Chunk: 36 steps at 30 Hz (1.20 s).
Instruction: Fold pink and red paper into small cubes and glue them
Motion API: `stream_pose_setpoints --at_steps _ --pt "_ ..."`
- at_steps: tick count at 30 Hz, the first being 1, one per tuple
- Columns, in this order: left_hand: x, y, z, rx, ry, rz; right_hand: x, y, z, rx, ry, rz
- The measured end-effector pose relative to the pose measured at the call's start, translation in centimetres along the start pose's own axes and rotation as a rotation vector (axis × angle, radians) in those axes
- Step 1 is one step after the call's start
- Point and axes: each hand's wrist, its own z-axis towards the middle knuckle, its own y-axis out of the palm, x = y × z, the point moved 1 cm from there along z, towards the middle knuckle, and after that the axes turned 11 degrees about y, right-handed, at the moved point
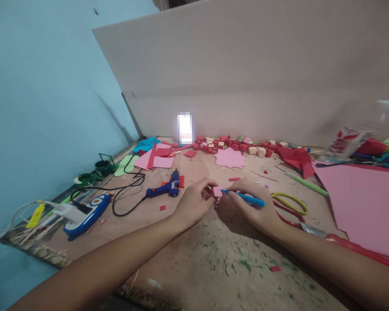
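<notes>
My left hand [194,201] pinches a small pink paper piece [218,191] at the middle of the worktable. My right hand [254,207] is closed around a blue pen [246,198], whose tip touches that pink piece. Both forearms rest on the worn tabletop [214,255]. A blue glue gun [164,186] lies just left of my left hand, its black cord looping away to the left.
Yellow-handled scissors [290,203] lie right of my right hand beside a large pink sheet [363,203]. Red and pink paper cubes [240,144] line the back by a leaning board [246,73]. A blue power strip [84,214] and a green tape dispenser [103,166] sit left.
</notes>
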Motion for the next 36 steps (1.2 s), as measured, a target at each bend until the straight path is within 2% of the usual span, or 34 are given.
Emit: stream_pose_setpoints --at_steps 36 --pt "-0.15 -0.04 -0.04 0.0 0.037 0.021 -0.4 -0.14 0.01 -0.001 -0.046 0.007"
